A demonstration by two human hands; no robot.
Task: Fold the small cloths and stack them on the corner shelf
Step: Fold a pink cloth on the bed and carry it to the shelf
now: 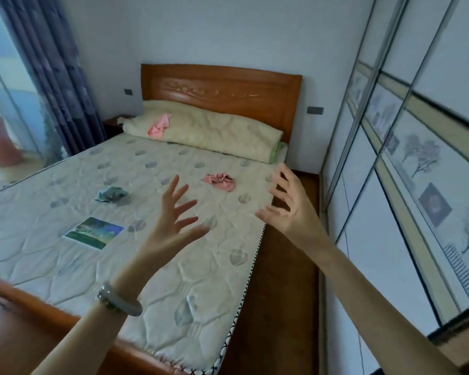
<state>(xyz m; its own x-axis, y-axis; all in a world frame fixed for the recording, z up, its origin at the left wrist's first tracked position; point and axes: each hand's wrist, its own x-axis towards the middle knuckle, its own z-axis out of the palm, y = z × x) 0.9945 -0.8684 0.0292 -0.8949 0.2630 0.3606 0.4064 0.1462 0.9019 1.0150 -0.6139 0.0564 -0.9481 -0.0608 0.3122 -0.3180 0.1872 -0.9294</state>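
Three crumpled small cloths lie on the bed. A pink cloth (pixel 220 181) sits on the mattress (pixel 65 255) right of centre. A grey-green cloth (pixel 111 194) lies further left. Another pink cloth (pixel 159 125) rests on the rolled cream quilt (pixel 214 131) by the headboard. My left hand (pixel 173 220) hovers above the mattress with fingers spread, holding nothing. My right hand (pixel 287 204) is raised over the mattress's right edge, fingers spread and slightly bent, also empty. Both hands are short of the nearer pink cloth. No corner shelf is visible.
A picture card (pixel 94 232) lies flat on the mattress at the left. The wooden headboard (pixel 220 90) stands at the far end. A sliding wardrobe (pixel 406 185) lines the right side, with a narrow wooden strip (pixel 287 293) beside the bed. Curtains (pixel 52 77) hang at left.
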